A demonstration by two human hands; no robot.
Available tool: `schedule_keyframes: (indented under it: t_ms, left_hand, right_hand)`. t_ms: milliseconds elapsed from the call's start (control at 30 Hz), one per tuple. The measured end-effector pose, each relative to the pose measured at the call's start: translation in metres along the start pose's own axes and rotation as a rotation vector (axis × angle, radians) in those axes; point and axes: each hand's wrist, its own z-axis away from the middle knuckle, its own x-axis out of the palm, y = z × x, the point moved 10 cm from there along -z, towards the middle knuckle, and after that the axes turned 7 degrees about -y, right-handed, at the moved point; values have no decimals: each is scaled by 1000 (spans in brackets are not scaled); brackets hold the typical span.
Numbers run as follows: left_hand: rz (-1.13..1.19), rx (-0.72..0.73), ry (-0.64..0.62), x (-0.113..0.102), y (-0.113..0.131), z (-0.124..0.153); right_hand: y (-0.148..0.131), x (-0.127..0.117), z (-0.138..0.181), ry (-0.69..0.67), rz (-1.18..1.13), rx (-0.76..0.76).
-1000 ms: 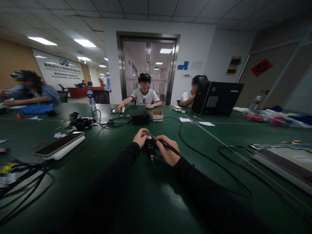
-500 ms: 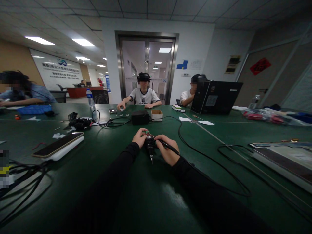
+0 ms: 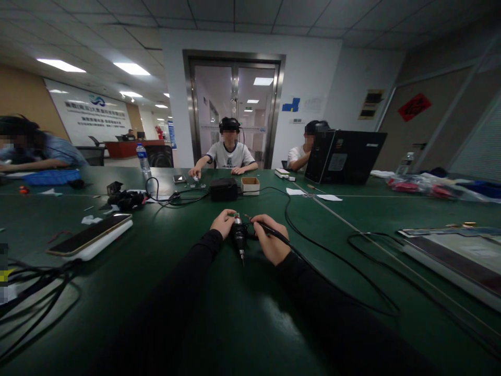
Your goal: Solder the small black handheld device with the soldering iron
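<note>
My left hand (image 3: 222,223) is closed on the far end of a small black connector with a metal tip (image 3: 239,241), which lies on the green table (image 3: 242,313) pointing toward me. A small red and green part shows at its far end, too small to name. My right hand (image 3: 271,241) is closed around a black pen-like tool (image 3: 274,233). The tool's cable (image 3: 332,261) runs off to the right, and its tip rests at the connector's far end. Both sleeves are black.
A black box (image 3: 224,189), a small cardboard box (image 3: 250,185) and cables lie beyond my hands. A phone on a white block (image 3: 90,236) sits left, a flat panel (image 3: 454,256) right, a laptop (image 3: 344,156) far right. Three other people sit at the table.
My hands and the connector have stayed nearly in place. My right hand has shifted slightly, and the tool's tip now shows more clearly at the connector's far end.
</note>
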Motion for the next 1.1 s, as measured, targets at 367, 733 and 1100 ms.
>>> schedule_keyframes:
  t_ms: [367, 733, 1100]
  left_hand:
    - [-126, -6, 19, -4, 7, 6]
    - [-202, -35, 57, -8, 16, 14]
    - [-230, -45, 76, -10, 13, 13]
  right_hand:
    - [-1, 2, 1, -15, 3, -20]
    - [-3, 1, 1, -6, 0, -34]
    - [-5, 1, 1, 0, -20, -48]
